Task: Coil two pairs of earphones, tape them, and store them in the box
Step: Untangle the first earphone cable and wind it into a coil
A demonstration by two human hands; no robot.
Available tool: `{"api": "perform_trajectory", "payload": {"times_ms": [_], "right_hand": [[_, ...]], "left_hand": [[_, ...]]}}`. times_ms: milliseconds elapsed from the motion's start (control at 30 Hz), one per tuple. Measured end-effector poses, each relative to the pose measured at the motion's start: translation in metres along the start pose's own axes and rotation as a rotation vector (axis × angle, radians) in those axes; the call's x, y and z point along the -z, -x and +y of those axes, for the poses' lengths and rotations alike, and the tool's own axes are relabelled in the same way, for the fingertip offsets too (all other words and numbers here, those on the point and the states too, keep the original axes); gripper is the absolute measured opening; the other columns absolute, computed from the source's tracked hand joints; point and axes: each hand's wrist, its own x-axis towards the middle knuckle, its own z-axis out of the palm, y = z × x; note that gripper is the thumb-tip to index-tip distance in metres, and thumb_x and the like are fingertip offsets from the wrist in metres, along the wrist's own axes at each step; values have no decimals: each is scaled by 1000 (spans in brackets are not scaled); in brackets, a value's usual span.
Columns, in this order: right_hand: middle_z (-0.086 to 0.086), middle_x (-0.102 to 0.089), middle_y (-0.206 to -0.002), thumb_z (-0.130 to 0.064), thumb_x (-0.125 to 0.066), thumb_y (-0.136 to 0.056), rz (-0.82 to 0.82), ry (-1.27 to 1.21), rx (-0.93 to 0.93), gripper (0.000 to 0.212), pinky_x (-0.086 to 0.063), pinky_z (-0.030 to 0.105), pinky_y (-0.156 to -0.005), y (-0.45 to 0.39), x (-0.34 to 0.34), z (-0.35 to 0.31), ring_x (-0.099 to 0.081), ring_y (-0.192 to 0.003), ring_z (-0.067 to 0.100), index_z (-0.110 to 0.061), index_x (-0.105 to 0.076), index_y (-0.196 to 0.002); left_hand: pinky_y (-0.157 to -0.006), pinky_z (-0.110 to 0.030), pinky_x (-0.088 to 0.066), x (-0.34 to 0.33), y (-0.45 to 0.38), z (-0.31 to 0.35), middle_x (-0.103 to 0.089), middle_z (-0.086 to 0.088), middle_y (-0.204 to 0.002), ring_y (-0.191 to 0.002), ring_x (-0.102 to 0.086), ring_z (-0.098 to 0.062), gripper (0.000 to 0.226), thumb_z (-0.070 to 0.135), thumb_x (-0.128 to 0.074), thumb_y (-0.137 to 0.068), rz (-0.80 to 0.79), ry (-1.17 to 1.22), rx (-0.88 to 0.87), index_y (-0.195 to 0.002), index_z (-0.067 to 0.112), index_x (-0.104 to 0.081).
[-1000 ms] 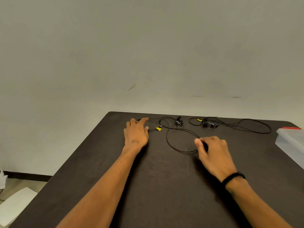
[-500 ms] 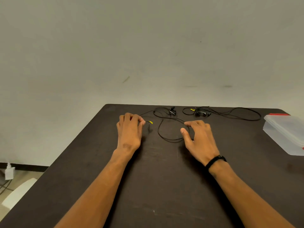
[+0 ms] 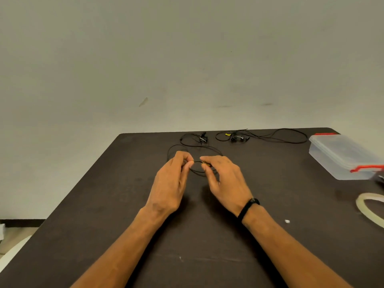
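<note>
Left hand (image 3: 172, 179) and right hand (image 3: 223, 179) at frame centre, raised over dark table (image 3: 104, 204). Both pinch black cable of near earphones (image 3: 195, 149), short span taut between fingertips; yellow tag at right-hand pinch. Remaining cable loops on table just beyond hands. Second earphones (image 3: 261, 137) uncoiled, upper right centre. Clear box (image 3: 340, 154), red latches, right edge. Tape roll (image 3: 369, 208) lower right, partly cropped.
</note>
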Motion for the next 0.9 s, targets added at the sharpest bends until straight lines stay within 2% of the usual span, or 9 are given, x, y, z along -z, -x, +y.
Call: {"api": "perform_trajectory", "payload": {"times_ms": [100,267,400,567,667,800,900], "right_hand": [[5,-76,-108,-12,-66,-102,51,19,12,17,-56,37,-87,0,-2,2,-68,-101,25,-9,-76,-116],[4,-68,-100,-12,-68,-100,31,37,45,12,-40,19,-81,-1,-4,3,-58,-95,21,-10,-75,-109],[2,-72,-100,-10,-73,-97,13,-1,98,13,-50,28,-81,0,-5,-1,-62,-93,22,-11,-77,-109],[0,-75,-105,-15,-74,-96,-8,25,53,15,-54,33,-85,1,-2,-2,-65,-99,19,-14,-77,-111],[-2,-73,-104,-19,-73,-97,60,46,13,12,-56,36,-78,1,-2,-3,-64,-98,18,-16,-77,-108],[-2,-59,-103,-23,-73,-95,178,74,-93,5,-52,31,-62,0,-2,-4,-58,-98,16,-18,-74,-97],[-5,-56,-98,-26,-72,-93,234,61,-247,6,-52,35,-63,-4,2,4,-59,-88,13,-24,-69,-88]], "left_hand": [[-63,-19,-39,-1,-1,-2,-54,17,-78,-72,-55,-7,9,37,-45,-109,-7,-50,-13,-107,29,-49],[-64,-22,-44,-3,0,-2,-58,15,-82,-75,-58,-7,24,42,-36,-112,-53,-111,-60,-106,29,-55],[-61,-31,-44,-4,0,-3,-53,12,-78,-68,-54,-11,26,32,-37,-114,-105,-127,-92,-96,25,-54],[-54,-26,-37,-5,0,0,-48,12,-69,-59,-48,-12,26,29,-38,-113,-100,-187,-96,-89,25,-46],[-50,-28,-32,-3,-1,2,-40,11,-61,-52,-43,-14,26,29,-37,-111,-82,-257,-84,-86,24,-42],[-48,-28,-30,-1,-3,7,-37,10,-56,-47,-38,-15,28,28,-40,-110,-78,-275,-80,-82,26,-37],[-47,-34,-34,2,-3,7,-38,8,-53,-45,-38,-17,30,29,-39,-109,-61,-270,-59,-80,26,-36]]}}
